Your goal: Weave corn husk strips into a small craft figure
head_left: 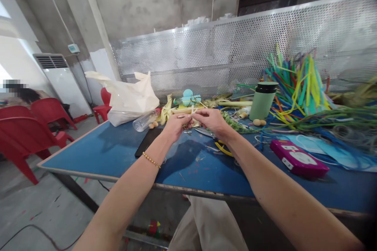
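Observation:
Both hands meet above the blue table [118, 153], fingers pinched. My left hand [176, 124], with a gold bead bracelet on its wrist, and my right hand [212, 120] pinch together a thin pale yellow strip [191, 114] between them. Below the hands lie scissors [206, 132] and yellow-handled pliers [223, 149]. A black flat phone [149, 141] lies left of them. Pale leaf strips and a light blue woven piece [188, 98] lie just behind the hands.
A green tumbler with black lid [263, 100], a bundle of coloured strips [297, 82], green fronds, a magenta device [299, 159], a clear bottle [145, 120] and a cream bag [129, 96] sit on the table. A perforated metal screen stands behind. Red chairs [26, 129] stand left.

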`<state>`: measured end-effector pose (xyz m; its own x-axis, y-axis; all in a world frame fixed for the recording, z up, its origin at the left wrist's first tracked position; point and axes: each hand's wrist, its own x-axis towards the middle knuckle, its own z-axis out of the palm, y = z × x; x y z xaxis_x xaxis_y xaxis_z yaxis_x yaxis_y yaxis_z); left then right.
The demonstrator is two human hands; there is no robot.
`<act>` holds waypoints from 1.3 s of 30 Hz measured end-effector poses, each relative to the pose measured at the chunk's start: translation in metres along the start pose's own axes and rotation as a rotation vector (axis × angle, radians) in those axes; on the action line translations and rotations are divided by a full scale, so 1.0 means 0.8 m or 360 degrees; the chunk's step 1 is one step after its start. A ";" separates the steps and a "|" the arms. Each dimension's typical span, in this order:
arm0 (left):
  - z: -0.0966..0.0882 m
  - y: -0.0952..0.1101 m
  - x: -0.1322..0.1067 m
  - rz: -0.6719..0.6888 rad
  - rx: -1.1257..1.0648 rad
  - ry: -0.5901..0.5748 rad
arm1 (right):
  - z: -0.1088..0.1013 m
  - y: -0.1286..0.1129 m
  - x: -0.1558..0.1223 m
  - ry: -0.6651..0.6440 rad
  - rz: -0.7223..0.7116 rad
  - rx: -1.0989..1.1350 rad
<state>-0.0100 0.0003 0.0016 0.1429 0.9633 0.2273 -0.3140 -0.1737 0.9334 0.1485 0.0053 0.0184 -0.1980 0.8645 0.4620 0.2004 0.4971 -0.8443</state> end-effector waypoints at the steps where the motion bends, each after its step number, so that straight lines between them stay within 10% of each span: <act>1: 0.000 -0.001 0.000 -0.0006 0.0010 -0.0017 | 0.002 0.002 0.000 -0.0010 -0.0048 0.0023; 11: 0.002 0.005 -0.008 -0.0089 0.0194 -0.0260 | -0.006 -0.010 0.000 0.0284 -0.0013 -0.0028; 20: -0.001 -0.010 0.000 0.0424 0.1054 -0.0174 | -0.008 -0.005 0.006 0.0272 0.0399 0.0658; 31: -0.014 0.001 0.000 0.0247 0.1458 -0.0030 | -0.035 -0.002 0.018 0.0632 0.0322 0.0644; 35: -0.014 0.007 0.003 0.0302 0.1151 0.0217 | -0.035 -0.002 0.017 0.0623 0.0259 0.0562; 39: -0.003 0.008 -0.002 0.0061 0.0499 0.0001 | -0.018 -0.002 0.012 0.0478 0.0146 0.0386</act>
<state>-0.0143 -0.0018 0.0067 0.1361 0.9549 0.2639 -0.0146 -0.2645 0.9643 0.1601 0.0139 0.0281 0.1072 0.9057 0.4101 -0.0355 0.4157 -0.9088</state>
